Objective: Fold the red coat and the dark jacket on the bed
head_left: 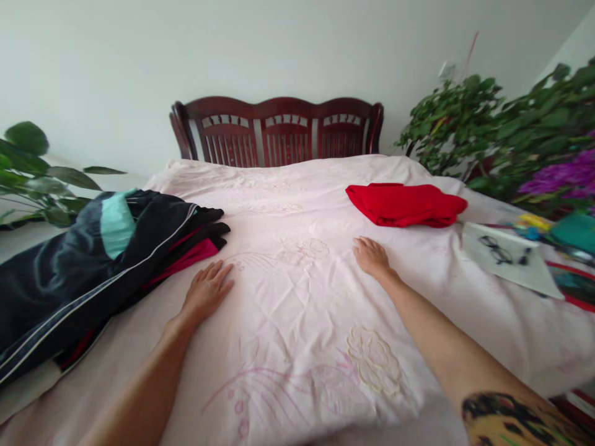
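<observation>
- The left hand (pixel 207 291) is resting palm down, with its fingers (pixel 220 274) lying flat and slightly spread.
- The right hand (pixel 372 257) is resting palm down too, farther forward, and is lying open.
- The bare left forearm (pixel 144 371) is reaching in from the bottom edge.
- The bare right forearm (pixel 432 328) is angling in from the lower right, showing a dark-and-yellow tattoo (pixel 506 418).

Pale wall (pixel 297 56) behind carved wooden headboard (pixel 277 133)

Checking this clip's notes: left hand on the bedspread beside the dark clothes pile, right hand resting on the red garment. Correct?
No: the head view shows the right hand on the pink bedspread, apart from the red garment. The left hand beside the dark clothes pile is as noted.
</observation>
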The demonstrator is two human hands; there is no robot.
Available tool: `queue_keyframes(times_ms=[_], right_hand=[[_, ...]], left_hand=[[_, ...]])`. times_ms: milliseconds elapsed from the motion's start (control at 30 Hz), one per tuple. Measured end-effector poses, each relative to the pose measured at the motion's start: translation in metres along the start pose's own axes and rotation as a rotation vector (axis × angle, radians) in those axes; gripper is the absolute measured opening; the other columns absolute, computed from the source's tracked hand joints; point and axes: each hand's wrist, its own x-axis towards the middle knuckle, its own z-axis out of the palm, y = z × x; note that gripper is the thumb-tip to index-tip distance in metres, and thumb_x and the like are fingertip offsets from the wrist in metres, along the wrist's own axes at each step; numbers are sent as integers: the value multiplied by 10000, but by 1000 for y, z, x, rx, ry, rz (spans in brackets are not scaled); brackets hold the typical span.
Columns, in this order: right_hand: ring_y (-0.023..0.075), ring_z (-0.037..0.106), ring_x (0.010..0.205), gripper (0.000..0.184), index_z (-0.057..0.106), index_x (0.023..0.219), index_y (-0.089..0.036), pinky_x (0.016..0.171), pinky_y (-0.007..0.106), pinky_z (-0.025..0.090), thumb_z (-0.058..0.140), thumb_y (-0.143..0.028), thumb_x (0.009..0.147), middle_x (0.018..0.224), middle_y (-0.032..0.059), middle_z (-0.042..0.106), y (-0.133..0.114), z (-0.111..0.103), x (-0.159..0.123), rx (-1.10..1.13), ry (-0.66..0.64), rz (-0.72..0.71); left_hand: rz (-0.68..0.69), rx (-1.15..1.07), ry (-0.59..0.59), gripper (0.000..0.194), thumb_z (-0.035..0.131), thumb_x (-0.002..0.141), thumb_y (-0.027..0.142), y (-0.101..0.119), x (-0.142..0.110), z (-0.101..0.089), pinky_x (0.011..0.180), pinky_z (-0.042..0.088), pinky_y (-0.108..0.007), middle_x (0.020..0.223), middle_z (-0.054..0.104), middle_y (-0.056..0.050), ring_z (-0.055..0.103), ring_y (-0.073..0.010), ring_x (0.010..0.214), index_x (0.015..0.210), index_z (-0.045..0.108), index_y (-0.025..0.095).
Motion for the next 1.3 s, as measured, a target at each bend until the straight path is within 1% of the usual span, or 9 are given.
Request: queue_keyframes(times_ms=[300,433,567,633,700,800,1000,1133,1300], right_hand=[[268,540,1253,461,587,1306,-155,1064,419,392,348,-297,939,1370,134,591,2,-4,4,47,74,-7],[283,559,1237,490,594,1305,-124,1047,433,416,333,-297,928,1358,144,601,6,-1,9,66,63,-4],[299,574,1222,508,607,1290,-103,1043,446,428,330,-311,919,1337,162,613,11,4,11,88,78,-3],[298,584,1210,507,624,1266,-108,1036,444,440,330,-316,910,1322,162,624,14,6,12,107,98,-9],[296,591,1204,514,631,1254,-110,1033,440,448,325,-326,902,1315,162,629,18,9,14,126,105,-13],[303,601,1195,526,640,1238,-113,1026,448,459,329,-346,883,1305,163,636,23,13,17,152,109,-21],[311,608,1186,526,650,1194,-131,1012,451,472,335,-384,858,1285,166,648,32,20,20,213,123,-23],[316,614,1177,535,644,1179,-133,996,461,485,334,-418,849,1281,170,648,38,26,23,272,132,-26],[309,625,1161,538,650,1147,-132,995,450,489,330,-428,832,1253,173,662,41,28,24,328,137,-21]], left_hand=[[-16,-217,194,393,528,923,336,-6,-2,5,1102,419,-447,1384,606,-91,530,-266,1304,1282,640,223],[-94,-247,300,342,523,894,209,-10,1,4,1052,473,-397,1275,675,-78,600,-239,1212,1192,693,209],[-241,-139,517,378,490,884,138,-14,-1,-12,1142,348,-486,1330,632,-78,488,-280,1333,1184,697,234],[-323,-26,654,392,499,891,152,-16,-3,-23,1185,251,-510,1411,567,-64,389,-283,1410,1217,681,271],[-415,81,729,419,503,905,176,-19,-6,-32,1195,189,-540,1496,472,-78,295,-296,1461,1290,635,277],[-541,192,734,469,509,910,195,-27,-10,-42,1185,150,-586,1548,378,-118,208,-331,1488,1372,564,260],[-731,268,649,514,534,883,233,-55,-29,-47,1162,167,-596,1509,374,-179,182,-388,1474,1396,526,195],[-819,275,594,551,559,853,245,-72,-41,-48,1105,289,-541,1467,399,-187,336,-377,1381,1398,510,178],[-914,244,520,476,544,867,285,-82,-44,-57,875,455,-426,1329,547,-112,543,-330,1115,1341,572,248]])
